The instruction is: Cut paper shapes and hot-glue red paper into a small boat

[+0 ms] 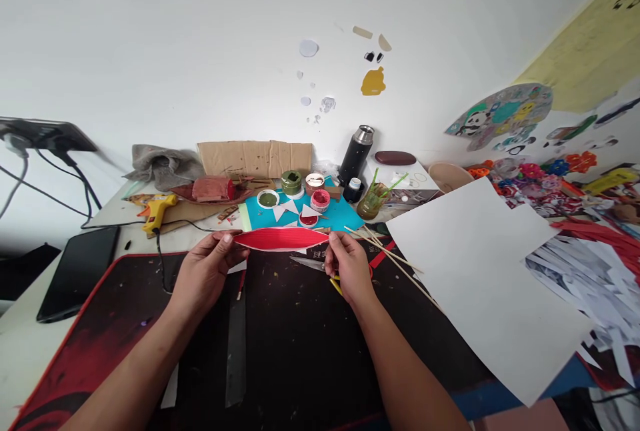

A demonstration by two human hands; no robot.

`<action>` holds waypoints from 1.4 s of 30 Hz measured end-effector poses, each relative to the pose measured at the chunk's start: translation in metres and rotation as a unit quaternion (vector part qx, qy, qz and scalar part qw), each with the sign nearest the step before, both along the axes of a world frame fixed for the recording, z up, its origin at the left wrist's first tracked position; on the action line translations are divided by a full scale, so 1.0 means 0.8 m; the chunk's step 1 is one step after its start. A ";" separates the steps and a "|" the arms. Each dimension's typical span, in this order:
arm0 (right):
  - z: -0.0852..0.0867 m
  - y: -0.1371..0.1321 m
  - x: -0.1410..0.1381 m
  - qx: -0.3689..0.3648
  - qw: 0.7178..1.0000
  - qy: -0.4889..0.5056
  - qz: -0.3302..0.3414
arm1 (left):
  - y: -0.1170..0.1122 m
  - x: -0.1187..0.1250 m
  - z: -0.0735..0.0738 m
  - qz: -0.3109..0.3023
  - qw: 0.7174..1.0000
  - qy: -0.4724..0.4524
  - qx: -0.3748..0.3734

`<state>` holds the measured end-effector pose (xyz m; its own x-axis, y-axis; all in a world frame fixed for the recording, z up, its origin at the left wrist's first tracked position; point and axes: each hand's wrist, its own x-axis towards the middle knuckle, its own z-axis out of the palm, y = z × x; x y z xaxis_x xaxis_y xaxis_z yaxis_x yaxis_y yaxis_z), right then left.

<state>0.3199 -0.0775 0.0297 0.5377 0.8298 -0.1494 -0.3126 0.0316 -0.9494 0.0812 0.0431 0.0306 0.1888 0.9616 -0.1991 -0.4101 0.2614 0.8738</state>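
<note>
Red paper [283, 239], cut long with a tapering tip at either end and marked with fine lines along its length, hangs level above the middle of the mat [300, 337]. It looks light and rather soft, likely to bend at a slight push and to crease if squeezed in the middle; the glare-free face suggests a dry surface that should not slip. The two tips seem the best places to take hold, as they leave the broad middle unpressed. Whether it is one ribbed layer or several folded ones is hard to tell at this size.

It spans the gap between the hands: the left hand [203, 267] pinches the left tip between thumb and fingers, and the right hand [353, 267] pinches the right tip in the same way, so the paper lies at the far ends of both.

Nearest on the mat is a ruler [236, 351], left of the middle, with a pencil [241, 285] at its far end. Scissors [307, 261] lie just left of the right hand, partly hidden by it. Farther right are thin sticks [395, 259] and a large white sheet [480, 284]. Beyond the paper, a blue sheet [255, 216] on the worktop [25, 364] carries paint jars [292, 184], with a dark flask [355, 156] behind to the right.
</note>
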 end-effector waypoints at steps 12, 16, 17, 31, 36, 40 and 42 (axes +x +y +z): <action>0.004 -0.001 -0.001 -0.005 1.000 0.002 0.000 | 0.000 -0.002 -0.003 0.009 1.000 0.003 0.009; 0.004 -0.002 -0.001 -0.001 1.000 0.001 0.002 | 0.001 -0.001 -0.003 0.008 1.000 0.002 0.008; 0.003 -0.002 -0.001 0.000 1.000 0.001 0.001 | 0.001 -0.001 -0.003 0.008 1.000 0.002 0.007; 0.004 -0.002 -0.002 0.001 1.000 0.009 0.000 | 0.000 -0.001 -0.004 0.000 1.000 0.015 0.014; 0.005 -0.003 -0.003 -0.003 1.000 0.008 0.002 | -0.002 0.002 -0.001 0.003 1.000 0.021 0.011; 0.004 -0.002 -0.003 -0.002 1.000 0.007 0.004 | -0.003 0.004 0.002 0.004 1.000 0.018 0.004; 0.004 -0.002 -0.003 -0.002 1.000 0.007 0.005 | -0.003 0.004 0.003 0.004 1.000 0.018 0.004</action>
